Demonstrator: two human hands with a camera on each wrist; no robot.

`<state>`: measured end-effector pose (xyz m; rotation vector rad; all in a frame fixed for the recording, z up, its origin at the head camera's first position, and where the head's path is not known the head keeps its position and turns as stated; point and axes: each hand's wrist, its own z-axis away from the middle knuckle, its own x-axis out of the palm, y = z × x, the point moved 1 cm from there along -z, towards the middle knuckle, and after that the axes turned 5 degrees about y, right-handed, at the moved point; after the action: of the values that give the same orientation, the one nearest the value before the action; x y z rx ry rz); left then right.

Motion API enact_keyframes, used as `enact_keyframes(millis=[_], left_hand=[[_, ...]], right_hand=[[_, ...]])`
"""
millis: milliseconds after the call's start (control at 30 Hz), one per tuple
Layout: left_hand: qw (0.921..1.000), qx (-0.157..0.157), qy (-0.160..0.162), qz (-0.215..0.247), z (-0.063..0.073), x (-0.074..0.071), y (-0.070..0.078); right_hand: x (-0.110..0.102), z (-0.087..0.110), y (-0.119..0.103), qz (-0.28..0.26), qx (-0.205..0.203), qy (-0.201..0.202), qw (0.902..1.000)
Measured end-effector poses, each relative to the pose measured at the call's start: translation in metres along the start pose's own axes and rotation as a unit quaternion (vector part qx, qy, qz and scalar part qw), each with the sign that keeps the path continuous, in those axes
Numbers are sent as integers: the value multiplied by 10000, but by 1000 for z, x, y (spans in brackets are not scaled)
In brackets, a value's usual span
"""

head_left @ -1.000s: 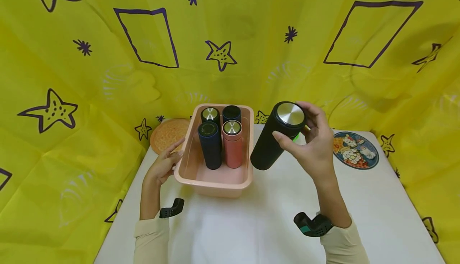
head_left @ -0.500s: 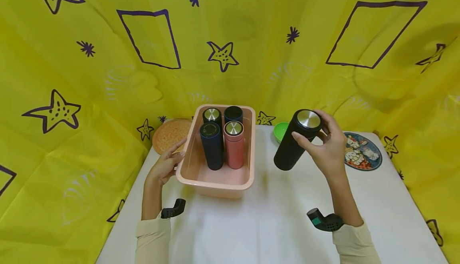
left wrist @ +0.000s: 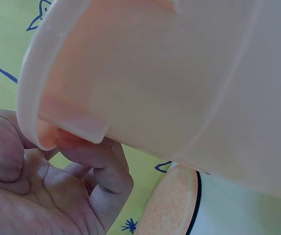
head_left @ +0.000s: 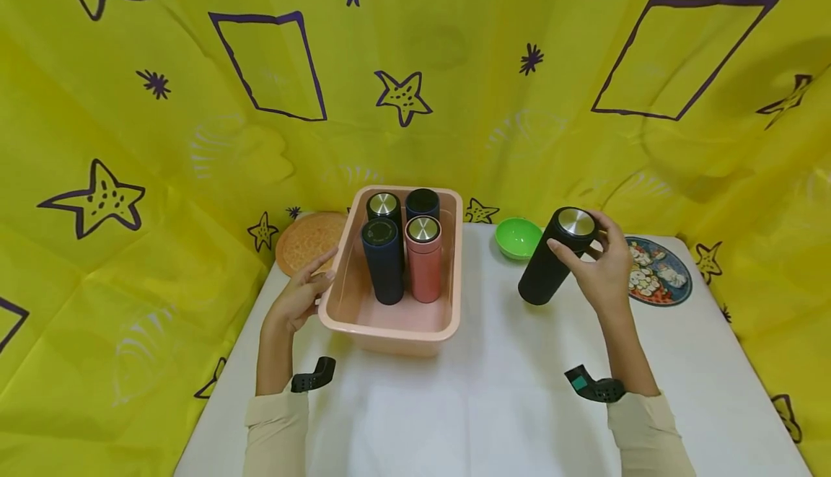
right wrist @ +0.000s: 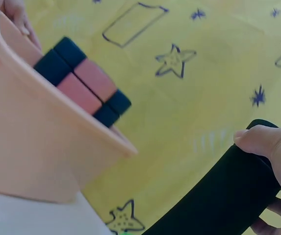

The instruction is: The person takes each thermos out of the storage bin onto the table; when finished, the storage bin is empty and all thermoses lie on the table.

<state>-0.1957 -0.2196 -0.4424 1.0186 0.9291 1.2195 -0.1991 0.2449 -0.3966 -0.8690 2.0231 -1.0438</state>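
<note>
My right hand [head_left: 605,264] grips a black thermos flask [head_left: 544,269] with a silver-topped lid, thumb in front and fingers behind, near its top. The flask leans, its base toward the table on the left; whether it touches the table I cannot tell. My left hand [head_left: 300,302] holds the left side of a pink plastic basin [head_left: 389,334], and in the left wrist view a bent finger [left wrist: 89,149] hooks under the rim. Inside the basin stand a pink flask [head_left: 425,271], a dark blue flask [head_left: 384,271] and two more dark flasks behind, one silver-topped [head_left: 384,205].
A green bowl [head_left: 517,237] sits behind the held flask. A round patterned mat [head_left: 658,273] lies at the right, partly behind my hand. Behind my left hand is an orange round mat [head_left: 308,239]. Yellow patterned cloth [head_left: 454,102] hangs around the white table [head_left: 415,419].
My right hand has carried the black flask to the right and slightly lower, away from the basin, uncovering the green bowl. My left hand stays on the basin.
</note>
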Motion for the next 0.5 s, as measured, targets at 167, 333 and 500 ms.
enact_keyframes(millis=[167,333,500], left_hand=[[10000,-19,-5,22,-1,0,2],[10000,-30,14,7,-1,0,1],[10000,-14,-29,64,0,0,1]], right_hand=[[-2,-5,13,79,105,137,9998],[-1,-9,25,245,261,201,9992],[4,-10,36,438,297,118,9985]])
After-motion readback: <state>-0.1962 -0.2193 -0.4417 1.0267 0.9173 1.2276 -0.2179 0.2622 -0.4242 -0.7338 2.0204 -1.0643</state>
